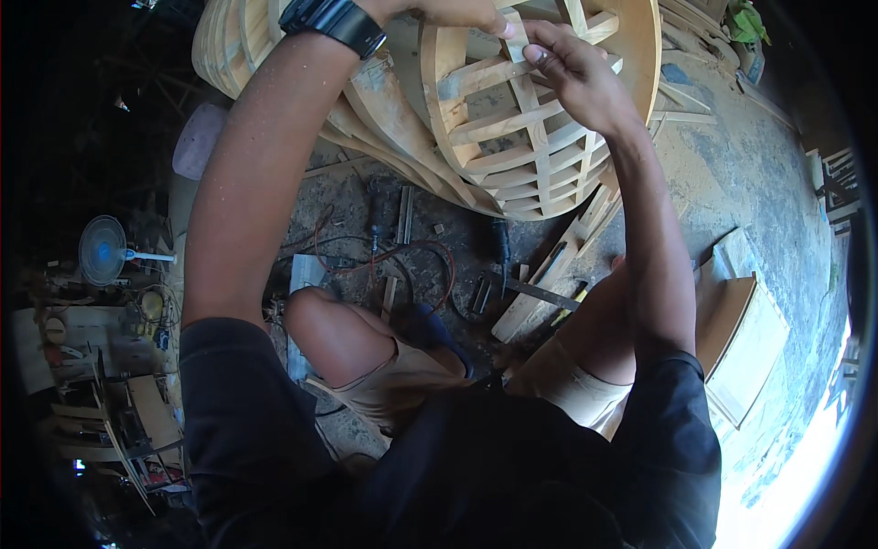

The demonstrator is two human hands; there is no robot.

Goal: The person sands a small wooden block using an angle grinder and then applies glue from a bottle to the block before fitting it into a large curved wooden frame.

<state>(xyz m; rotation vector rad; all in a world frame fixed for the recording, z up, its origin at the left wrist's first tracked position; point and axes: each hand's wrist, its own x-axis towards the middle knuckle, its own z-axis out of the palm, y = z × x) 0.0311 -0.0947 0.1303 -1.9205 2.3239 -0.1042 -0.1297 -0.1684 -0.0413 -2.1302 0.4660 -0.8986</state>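
Observation:
A curved wooden frame (442,119) with a lattice of pale slats stands in front of me, its far side cut off by the upper edge. At its top, both hands meet on a short, flat, pale wooden strip (515,38). It lines up with a slat of the lattice, and I cannot tell whether it is a separate piece. My left hand (455,11), below a black wristwatch, has its thumb at the strip's left side; part of this hand is out of view. My right hand (581,78) pinches the strip from the right, fingers bent.
Under the frame lie a dark power tool (500,242), a reddish cable (448,265), a wooden plank (521,311) and a handsaw-like blade (546,295). A wooden box-like panel (732,339) sits at right. A fan (102,250) and cluttered boards stand at left.

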